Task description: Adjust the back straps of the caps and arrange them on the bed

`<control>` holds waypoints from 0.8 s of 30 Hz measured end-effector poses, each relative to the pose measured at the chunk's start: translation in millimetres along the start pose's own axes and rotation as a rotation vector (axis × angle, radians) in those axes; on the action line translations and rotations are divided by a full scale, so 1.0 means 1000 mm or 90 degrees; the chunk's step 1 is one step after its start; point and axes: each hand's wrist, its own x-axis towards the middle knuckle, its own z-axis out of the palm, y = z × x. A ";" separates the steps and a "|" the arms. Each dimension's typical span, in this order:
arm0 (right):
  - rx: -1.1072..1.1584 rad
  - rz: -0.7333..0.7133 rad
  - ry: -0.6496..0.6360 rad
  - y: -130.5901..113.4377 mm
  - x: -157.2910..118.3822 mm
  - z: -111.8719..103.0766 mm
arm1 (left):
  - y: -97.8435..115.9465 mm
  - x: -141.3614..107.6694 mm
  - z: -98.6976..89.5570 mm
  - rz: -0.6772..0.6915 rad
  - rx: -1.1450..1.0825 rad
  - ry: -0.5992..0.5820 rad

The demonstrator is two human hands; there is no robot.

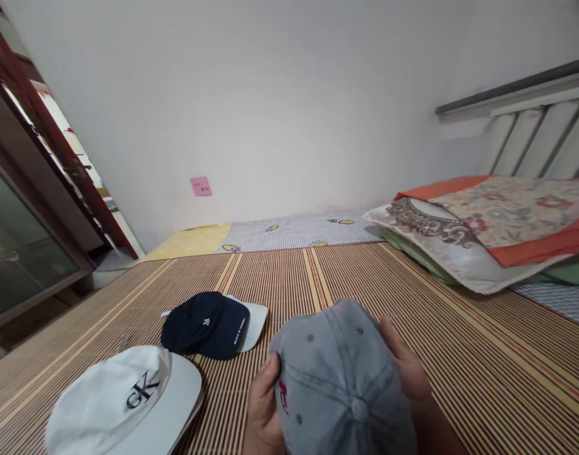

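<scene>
A grey baseball cap (336,373) with a red emblem on its left side is held between my two hands, its crown and top button facing me. My left hand (263,404) grips the cap's left edge, thumb on the outside. On the opposite edge, my right hand (410,373) holds the cap, its fingers partly hidden behind it. A white cap (109,392) with black letters lies to the left. Beyond that rests a navy cap (199,322) with a small white logo, and a white brim (256,322) shows beside it.
A striped bamboo mat (280,272) covers the bed. Pillows (435,240) and an orange-edged floral cloth (521,215) are piled at the right, near a radiator (545,139). A pink note (201,186) sticks to the wall (289,114). At the left stands a glass-fronted cabinet (24,240).
</scene>
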 end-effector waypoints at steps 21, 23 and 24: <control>0.075 -0.026 0.021 0.003 0.006 -0.027 | -0.007 0.026 -0.003 -0.011 -0.026 -0.012; 0.111 -0.005 0.011 0.013 0.007 -0.038 | -0.009 0.026 -0.006 0.001 -0.062 -0.033; 0.127 0.017 0.011 0.019 0.008 -0.044 | -0.010 0.027 -0.008 0.005 -0.079 -0.048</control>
